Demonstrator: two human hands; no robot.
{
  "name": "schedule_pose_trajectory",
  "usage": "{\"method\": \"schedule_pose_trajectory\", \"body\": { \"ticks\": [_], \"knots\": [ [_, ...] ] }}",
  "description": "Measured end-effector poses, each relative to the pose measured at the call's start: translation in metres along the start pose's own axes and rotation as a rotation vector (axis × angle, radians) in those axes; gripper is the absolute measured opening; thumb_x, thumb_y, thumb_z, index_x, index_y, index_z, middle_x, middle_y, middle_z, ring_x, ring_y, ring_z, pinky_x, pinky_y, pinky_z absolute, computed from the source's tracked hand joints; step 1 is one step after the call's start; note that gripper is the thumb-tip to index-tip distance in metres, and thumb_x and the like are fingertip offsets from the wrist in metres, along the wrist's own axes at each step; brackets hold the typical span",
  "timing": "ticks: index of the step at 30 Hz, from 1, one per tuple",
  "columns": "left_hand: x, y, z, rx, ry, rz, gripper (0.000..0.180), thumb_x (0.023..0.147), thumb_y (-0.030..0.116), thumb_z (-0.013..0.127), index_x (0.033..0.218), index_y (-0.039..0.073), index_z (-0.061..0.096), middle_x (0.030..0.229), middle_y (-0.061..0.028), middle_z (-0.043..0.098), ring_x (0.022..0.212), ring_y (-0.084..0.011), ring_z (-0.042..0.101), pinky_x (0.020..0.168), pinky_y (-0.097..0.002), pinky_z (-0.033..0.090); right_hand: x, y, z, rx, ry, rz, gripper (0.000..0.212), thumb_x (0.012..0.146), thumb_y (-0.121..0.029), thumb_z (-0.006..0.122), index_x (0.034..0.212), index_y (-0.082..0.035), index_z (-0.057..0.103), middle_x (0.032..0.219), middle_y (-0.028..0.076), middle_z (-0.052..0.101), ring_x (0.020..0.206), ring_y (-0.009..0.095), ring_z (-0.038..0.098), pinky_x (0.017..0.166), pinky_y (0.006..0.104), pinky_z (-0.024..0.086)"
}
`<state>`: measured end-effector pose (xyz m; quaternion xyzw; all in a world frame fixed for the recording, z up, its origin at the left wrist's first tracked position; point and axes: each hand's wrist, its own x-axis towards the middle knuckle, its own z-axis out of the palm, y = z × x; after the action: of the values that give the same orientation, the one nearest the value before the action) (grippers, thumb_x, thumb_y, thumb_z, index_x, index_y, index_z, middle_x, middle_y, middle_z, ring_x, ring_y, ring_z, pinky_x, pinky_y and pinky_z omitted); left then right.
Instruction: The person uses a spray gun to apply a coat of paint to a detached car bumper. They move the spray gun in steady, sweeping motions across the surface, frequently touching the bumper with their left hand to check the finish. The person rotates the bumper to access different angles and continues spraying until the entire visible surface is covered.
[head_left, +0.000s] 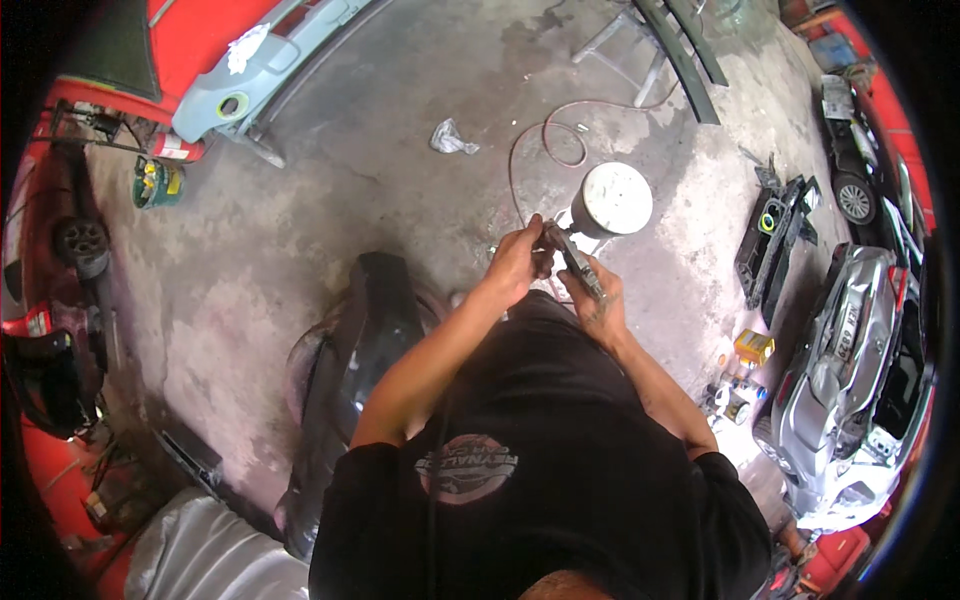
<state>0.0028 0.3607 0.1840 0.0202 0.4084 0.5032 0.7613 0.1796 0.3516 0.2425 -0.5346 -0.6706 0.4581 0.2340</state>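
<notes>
Grey elongated tool (pixel 576 262): between the hands, near the white-topped container (pixel 616 198). Right hand (pixel 604 302): fingers grasp near end. Left hand (pixel 514 264): far end, grasp indeterminable. Presumed rigid, moderately light; grip mid-body.

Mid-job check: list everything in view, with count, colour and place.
held item: 1, dark grey, between both hands
round container: 1, white top, dark side, floor beyond hands
hose: 1, reddish, looped on floor
crumpled sheet: 1, whitish, floor, upper middle
bumper: 1, pale grey, upper left
strips: 2, black, upper right
stand: 1, grey, by the strips
bucket: 1, green, left
box: 1, yellow, right
damaged rear section: 1, silver, far right
red car: 1, dark red, far left
dark panel: 1, black, left of person
smaller clutter: uncountable, mixed, edges
shirt: 1, black, lower middle
left hand: 1, bare, centre
right hand: 1, bare, right of centre
</notes>
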Motion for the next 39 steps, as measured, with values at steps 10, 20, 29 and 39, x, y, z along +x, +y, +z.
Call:
{"method": "schedule_pose_trajectory", "body": {
  "ticks": [10, 20, 29, 39],
  "knots": [
    [0.009, -0.042, -0.006, -0.05, 0.073, 0.092, 0.04, 0.114, 0.036, 0.054, 0.097, 0.004, 0.071, 0.077, -0.0023, 0.063, 0.061, -0.0125, 0.052, 0.054, -0.0309, 0.042, -0.019, -0.01, -0.011, -0.055, -0.069, 0.103, 0.032, 0.099, -0.008, 0.073, 0.131, -0.001, 0.07, 0.1, 0.017, 0.078, 0.088, 0.022, 0.074, 0.079, 0.0362, 0.057],
    [0.002, -0.041, 0.008, -0.035, 0.123, 0.119, 0.038, 0.114, 0.034, 0.054, 0.1, 0.003, 0.071, 0.084, -0.004, 0.066, 0.063, -0.0126, 0.055, 0.055, -0.03, 0.043, -0.022, 0.001, -0.015, 0.011, -0.043, 0.038, 0.034, 0.1, -0.006, 0.071, 0.133, -0.001, 0.069, 0.109, 0.02, 0.079, 0.097, 0.025, 0.075, 0.086, 0.0389, 0.057],
    [0.015, -0.057, -0.001, -0.056, 0.14, 0.096, 0.033, 0.113, 0.031, 0.054, 0.107, 0.003, 0.07, 0.093, -0.0052, 0.067, 0.074, -0.0153, 0.063, 0.062, -0.0305, 0.053, -0.03, 0.018, -0.016, 0.048, -0.002, 0.009, 0.022, 0.098, -0.012, 0.075, 0.116, 0.001, 0.072, 0.082, 0.006, 0.071, 0.077, 0.011, 0.062, 0.067, 0.0349, 0.053],
    [0.023, -0.046, 0.001, -0.083, 0.083, 0.06, 0.031, 0.113, 0.03, 0.052, 0.112, 0.005, 0.069, 0.093, -0.0038, 0.066, 0.076, -0.014, 0.063, 0.06, -0.0304, 0.05, -0.025, 0.008, -0.018, 0.046, 0.039, -0.011, 0.025, 0.102, -0.018, 0.074, 0.125, -0.007, 0.073, 0.08, 0.003, 0.067, 0.073, 0.011, 0.059, 0.065, 0.0332, 0.051]
  ]
}}
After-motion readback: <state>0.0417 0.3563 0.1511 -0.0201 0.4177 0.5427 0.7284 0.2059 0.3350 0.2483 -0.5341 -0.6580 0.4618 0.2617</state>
